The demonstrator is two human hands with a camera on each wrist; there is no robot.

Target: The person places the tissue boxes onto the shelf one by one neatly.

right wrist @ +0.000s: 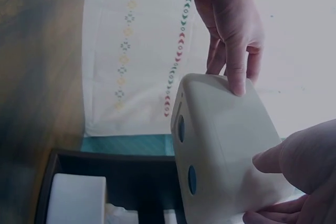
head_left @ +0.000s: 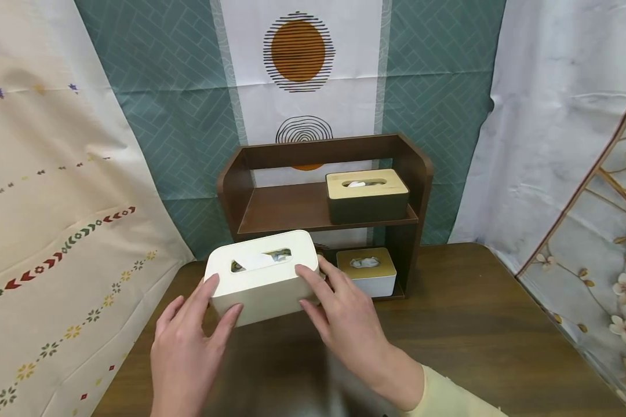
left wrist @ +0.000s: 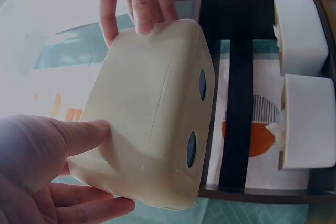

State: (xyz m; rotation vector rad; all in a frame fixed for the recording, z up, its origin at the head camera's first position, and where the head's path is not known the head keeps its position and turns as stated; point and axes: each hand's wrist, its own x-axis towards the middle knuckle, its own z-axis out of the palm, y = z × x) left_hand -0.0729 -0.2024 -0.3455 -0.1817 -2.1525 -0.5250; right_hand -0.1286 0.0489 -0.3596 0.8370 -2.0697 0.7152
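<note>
Both hands hold a cream tissue box (head_left: 266, 292) above the table, tilted, its white lid toward the head camera. A white tissue shows in the lid's oval slot. My left hand (head_left: 190, 344) grips the left end, thumb on the front side. My right hand (head_left: 352, 324) grips the right end, its thumb also on the front side and a fingertip at the lid's edge. Two round dark spots on the underside of the box appear in the left wrist view, where the left hand (left wrist: 47, 166) is nearest the camera.
Behind the box stands a dark brown two-tier shelf (head_left: 287, 205). A dark tissue box (head_left: 367, 205) with a wooden lid sits on its upper tier, at the right. Below is a white tissue box (head_left: 378, 284); the left wrist view shows another white box (left wrist: 302, 35) beside it.
</note>
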